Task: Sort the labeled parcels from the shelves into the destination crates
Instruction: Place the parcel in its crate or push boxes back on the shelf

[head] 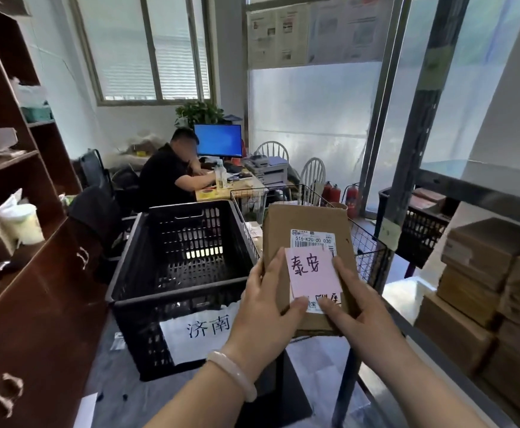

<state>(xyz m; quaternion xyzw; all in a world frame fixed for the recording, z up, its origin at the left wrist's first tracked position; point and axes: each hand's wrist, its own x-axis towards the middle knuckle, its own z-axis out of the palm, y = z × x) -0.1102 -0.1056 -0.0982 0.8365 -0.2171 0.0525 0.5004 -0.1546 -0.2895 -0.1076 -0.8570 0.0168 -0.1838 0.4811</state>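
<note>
Cardboard parcel (309,220) is up in front of you, held in the air in both hands. Your left hand (265,301) grips its left edge, thumb on the pink note (313,273) stuck over the printed shipping label (311,239). Your right hand (350,301) clasps the right edge, thumb pressed on the lower label. The note carries handwritten characters, face up to you.

Below and to the left sits the black plastic crate (141,335), with a white paper sign (203,332) on its near wall, and you can see right down to its slotted floor. Just behind the parcel stands a wire basket (367,245); something pale lies inside, too hidden to tell. Farther right, a second black crate (422,233) holds brownish packages. On the shelf at your right, more cardboard boxes (484,273) sit stacked.
</note>
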